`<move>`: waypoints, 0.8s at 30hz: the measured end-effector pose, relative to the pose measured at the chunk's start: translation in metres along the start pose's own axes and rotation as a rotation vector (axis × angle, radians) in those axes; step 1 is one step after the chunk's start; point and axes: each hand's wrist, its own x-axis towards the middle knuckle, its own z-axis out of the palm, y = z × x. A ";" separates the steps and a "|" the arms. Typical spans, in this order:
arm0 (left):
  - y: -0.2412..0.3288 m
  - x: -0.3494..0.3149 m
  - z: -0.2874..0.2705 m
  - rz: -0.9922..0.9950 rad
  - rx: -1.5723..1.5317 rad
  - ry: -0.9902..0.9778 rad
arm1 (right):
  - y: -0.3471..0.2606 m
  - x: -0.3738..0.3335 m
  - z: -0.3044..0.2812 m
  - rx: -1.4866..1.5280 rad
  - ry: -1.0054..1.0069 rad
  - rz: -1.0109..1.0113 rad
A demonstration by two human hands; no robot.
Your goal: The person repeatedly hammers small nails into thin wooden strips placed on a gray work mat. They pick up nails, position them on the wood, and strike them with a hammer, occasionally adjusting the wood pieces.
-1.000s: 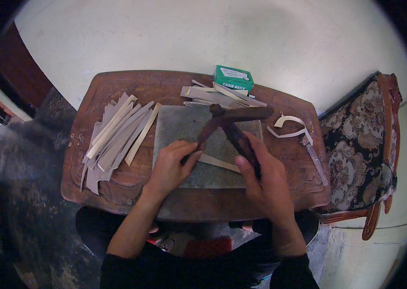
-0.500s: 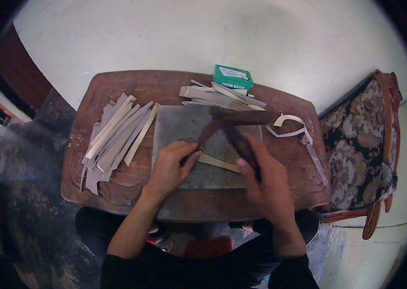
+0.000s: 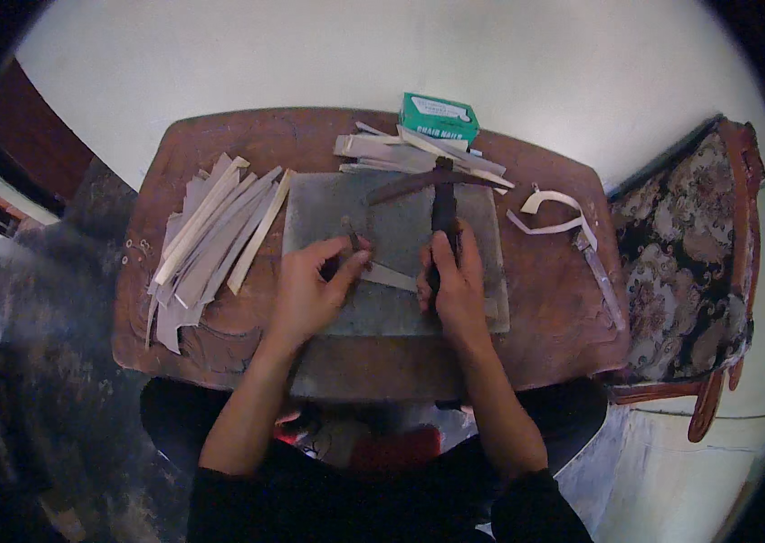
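Note:
My right hand (image 3: 457, 285) is closed round the dark handle of a hammer (image 3: 444, 199). The hammer's long, curved head lies crosswise above the grey slab (image 3: 328, 201). To its left, my left hand (image 3: 315, 285) pinches a slim dark rod-like piece (image 3: 352, 233), blurred and mostly hidden by the fingers. A pale, narrow strip (image 3: 389, 277) runs across the slab between both hands. Its left end is at my left fingertips, and its right end disappears by the lower fingers of my right hand.
Several pale and grey strips (image 3: 215, 240) are piled on the left of the carved wooden table (image 3: 247, 348). More strips (image 3: 382, 149) lie at the back, before a green box (image 3: 439, 118). A curled pale band (image 3: 553, 201) rests at right. Beyond stands a floral-upholstered chair (image 3: 677, 258).
My right hand and the hammer have moved left and turned, so the handle now points away from me. The hammer head has left my left fingertips.

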 end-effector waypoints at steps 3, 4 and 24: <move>-0.003 0.001 0.000 -0.005 -0.020 -0.017 | -0.004 -0.002 0.002 -0.015 0.013 0.009; -0.003 0.001 0.000 -0.012 -0.030 -0.024 | -0.005 -0.001 0.002 -0.007 0.006 0.011; 0.008 0.000 0.000 0.009 0.030 -0.022 | 0.000 0.001 0.000 0.004 -0.002 -0.002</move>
